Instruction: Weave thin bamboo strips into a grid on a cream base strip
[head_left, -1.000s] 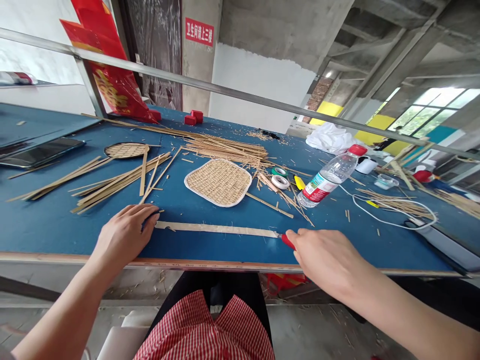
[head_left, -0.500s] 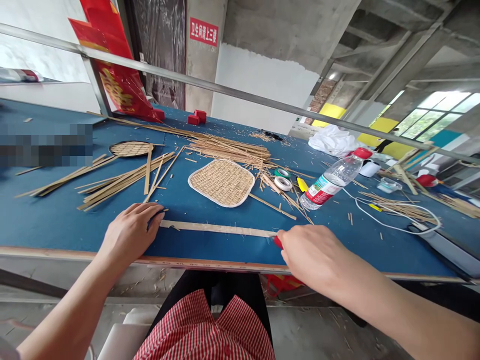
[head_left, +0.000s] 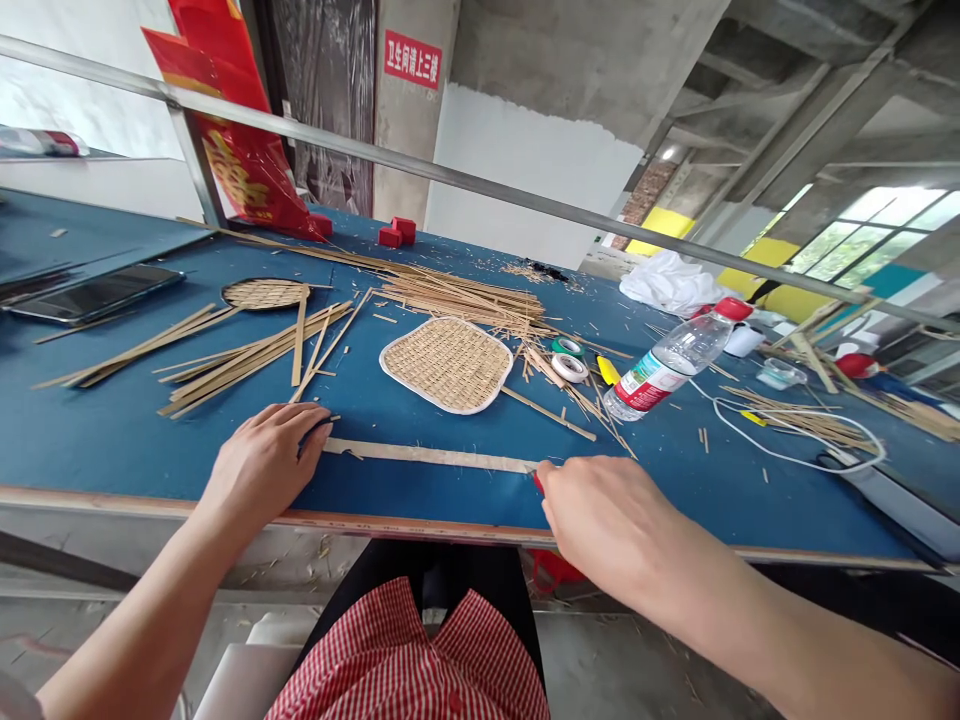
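A pale, flat bamboo strip (head_left: pixel 427 455) lies across the blue tabletop near its front edge, with fine fibres fraying along it. My left hand (head_left: pixel 266 455) presses down on the strip's left end, thumb and fingers closed over it. At the other end, my right hand (head_left: pixel 600 510) is closed around a red-handled knife (head_left: pixel 538 484), whose tip meets the strip; most of the knife is hidden by the fingers. Just beyond the strip sits a woven fan (head_left: pixel 448 365) with white edging and a thin stick handle.
Bamboo strips (head_left: pixel 247 360) lie in bundles left and behind. A smaller woven piece (head_left: pixel 266 294) and a phone (head_left: pixel 101 292) are at left. Tape rolls (head_left: pixel 570 368), a water bottle (head_left: pixel 667 365) and a white cable (head_left: pixel 795 455) stand or lie right. A metal rail (head_left: pixel 450 178) crosses behind.
My right hand has slid slightly left along the strip with the knife. My left hand stays on the strip's left end.
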